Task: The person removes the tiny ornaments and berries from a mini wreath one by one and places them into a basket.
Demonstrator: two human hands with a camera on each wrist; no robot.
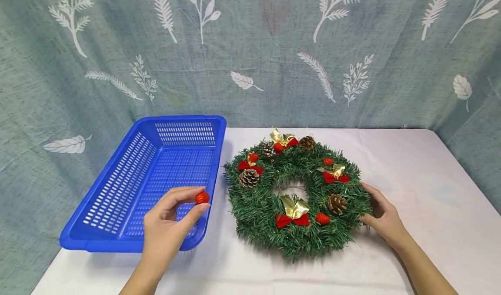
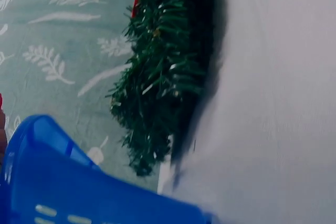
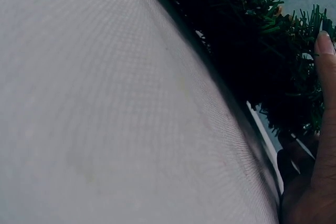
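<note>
My left hand (image 1: 168, 221) pinches a small shiny red berry (image 1: 202, 198) between thumb and fingertips, above the right rim of a blue plastic basket (image 1: 214, 173). To the right, a green wreath (image 1: 262, 212) lies flat, decorated with pinecones (image 1: 249, 178), red and gold bows (image 1: 292, 219) and red berries (image 1: 322, 218). My right hand (image 1: 385, 219) holds the wreath's right edge. In the right wrist view its thumb (image 3: 326, 61) lies against the green needles, while the other fingers are dark and partly hidden. The left wrist view catches only a sliver of the left fingers.
A white cloth covers the table (image 1: 422, 169). Behind it hangs a grey-green curtain (image 1: 270, 90) with white leaf prints. The basket has slotted walls and stands at the table's left side, a narrow gap from the wreath.
</note>
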